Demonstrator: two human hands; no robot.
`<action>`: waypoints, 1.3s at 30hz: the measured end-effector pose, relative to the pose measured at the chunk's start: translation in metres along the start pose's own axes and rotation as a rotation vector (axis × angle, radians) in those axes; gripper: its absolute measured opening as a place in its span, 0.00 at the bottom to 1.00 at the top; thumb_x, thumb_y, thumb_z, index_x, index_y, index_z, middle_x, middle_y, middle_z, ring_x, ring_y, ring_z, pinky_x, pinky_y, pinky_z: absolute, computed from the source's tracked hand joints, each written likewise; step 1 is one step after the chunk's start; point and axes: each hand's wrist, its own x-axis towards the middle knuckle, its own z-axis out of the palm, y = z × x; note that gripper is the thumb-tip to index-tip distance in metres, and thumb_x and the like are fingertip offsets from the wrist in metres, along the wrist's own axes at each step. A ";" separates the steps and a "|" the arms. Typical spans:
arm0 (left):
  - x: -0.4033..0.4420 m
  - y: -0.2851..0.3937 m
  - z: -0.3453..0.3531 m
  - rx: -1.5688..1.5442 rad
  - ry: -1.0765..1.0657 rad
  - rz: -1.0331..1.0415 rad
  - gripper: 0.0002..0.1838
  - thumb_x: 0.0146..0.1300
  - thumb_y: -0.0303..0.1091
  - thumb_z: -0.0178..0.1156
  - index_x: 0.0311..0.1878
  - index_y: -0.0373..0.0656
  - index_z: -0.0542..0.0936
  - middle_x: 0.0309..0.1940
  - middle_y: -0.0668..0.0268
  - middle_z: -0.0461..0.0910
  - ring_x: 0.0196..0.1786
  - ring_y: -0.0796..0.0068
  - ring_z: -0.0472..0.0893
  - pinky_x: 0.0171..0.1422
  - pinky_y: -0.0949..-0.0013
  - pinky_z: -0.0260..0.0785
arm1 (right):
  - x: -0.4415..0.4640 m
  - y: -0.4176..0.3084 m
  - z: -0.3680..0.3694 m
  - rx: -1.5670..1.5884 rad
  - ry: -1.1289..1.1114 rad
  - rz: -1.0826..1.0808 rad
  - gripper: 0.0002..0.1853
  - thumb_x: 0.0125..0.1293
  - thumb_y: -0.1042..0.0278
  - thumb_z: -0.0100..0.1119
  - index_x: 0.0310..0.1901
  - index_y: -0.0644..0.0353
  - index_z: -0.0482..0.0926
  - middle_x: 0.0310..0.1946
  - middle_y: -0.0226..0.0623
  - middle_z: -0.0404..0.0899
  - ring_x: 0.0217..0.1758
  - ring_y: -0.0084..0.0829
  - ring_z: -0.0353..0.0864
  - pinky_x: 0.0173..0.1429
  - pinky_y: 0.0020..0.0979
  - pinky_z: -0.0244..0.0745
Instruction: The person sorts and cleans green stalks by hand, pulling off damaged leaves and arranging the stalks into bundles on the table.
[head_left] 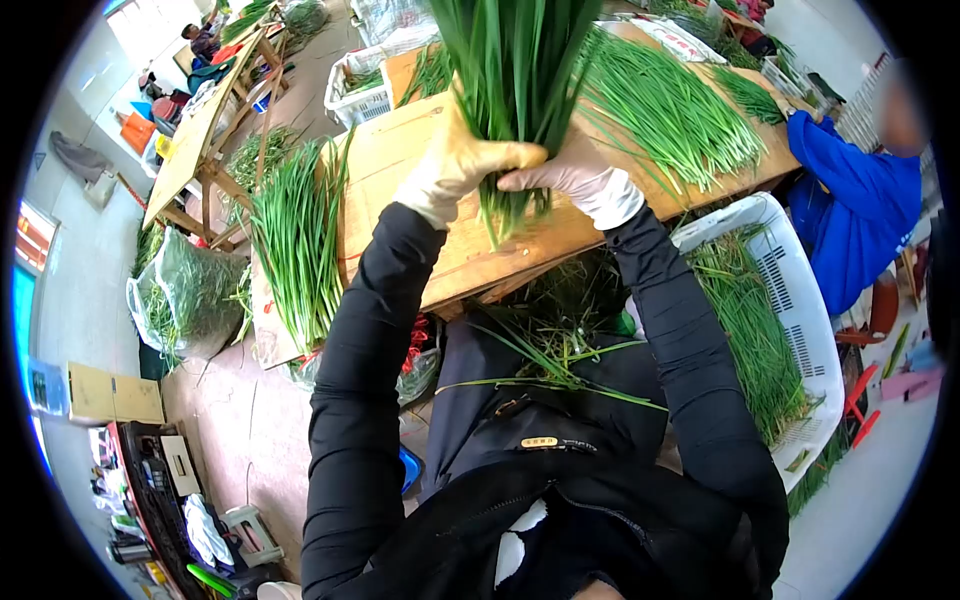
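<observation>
A thick bunch of garlic chives [518, 75] is held upright above the wooden table, leaves up and stem ends hanging down, a little blurred. My left hand [455, 165], in a yellowish glove, wraps round its lower left side. From the right, my right hand [575, 175] in a pale glove grips the same bunch, thumb across the front. On the table [385, 190] a pile of garlic chives [300, 245] lies to the left, and a wider pile [675, 110] lies to the right. Loose leaves [565, 375] rest on my lap.
A white plastic crate [815, 330] full of greens stands at my right. Beyond it sits a person in a blue top [850, 200]. A plastic bag of greens [190, 290] and another wooden table [200, 130] are on the left. A white basket [360, 100] is behind the table.
</observation>
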 end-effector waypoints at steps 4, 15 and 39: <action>-0.011 -0.018 -0.009 -0.069 0.044 -0.174 0.53 0.26 0.27 0.77 0.58 0.40 0.55 0.44 0.63 0.71 0.45 0.72 0.72 0.51 0.70 0.67 | 0.006 -0.002 0.003 -0.124 -0.054 0.103 0.60 0.28 0.66 0.79 0.64 0.57 0.47 0.58 0.36 0.62 0.60 0.31 0.63 0.61 0.31 0.62; -0.013 -0.012 0.011 0.077 0.365 -0.036 0.15 0.48 0.23 0.62 0.41 0.38 0.76 0.37 0.63 0.79 0.35 0.77 0.77 0.39 0.74 0.71 | -0.025 0.028 -0.001 -0.245 -0.280 0.315 0.55 0.30 0.70 0.75 0.62 0.60 0.51 0.52 0.38 0.67 0.57 0.31 0.64 0.58 0.30 0.62; -0.004 0.034 0.036 -0.155 0.306 -0.163 0.14 0.50 0.30 0.63 0.40 0.38 0.74 0.30 0.65 0.78 0.28 0.74 0.78 0.31 0.71 0.74 | -0.063 0.022 0.015 0.080 -0.047 0.513 0.34 0.43 0.68 0.70 0.54 0.61 0.66 0.46 0.33 0.74 0.49 0.26 0.72 0.54 0.28 0.66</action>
